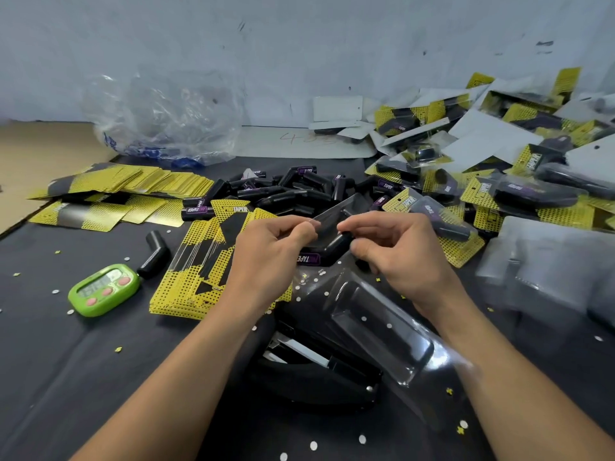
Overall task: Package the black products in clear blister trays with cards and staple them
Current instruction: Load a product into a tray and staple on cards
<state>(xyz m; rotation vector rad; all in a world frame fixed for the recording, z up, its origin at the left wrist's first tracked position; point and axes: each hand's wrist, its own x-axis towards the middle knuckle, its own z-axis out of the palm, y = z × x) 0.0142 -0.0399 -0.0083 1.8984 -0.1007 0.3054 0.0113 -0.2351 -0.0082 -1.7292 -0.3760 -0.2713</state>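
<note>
**Black product (327, 251) lying just below the clear tray (329, 221)**

The clear tray is pinched at its near edge between thumb and fingers of the left hand (271, 251) and of the right hand (402, 254), both narrowly closed on the plastic. The black product is seen directly beneath, between the hands, its long axis running left to right and its right end against the right hand's curled lower fingers. The right hand is judged nearer for seating it. Cards (199, 277) and stapler (316, 367) lie untouched.
</note>
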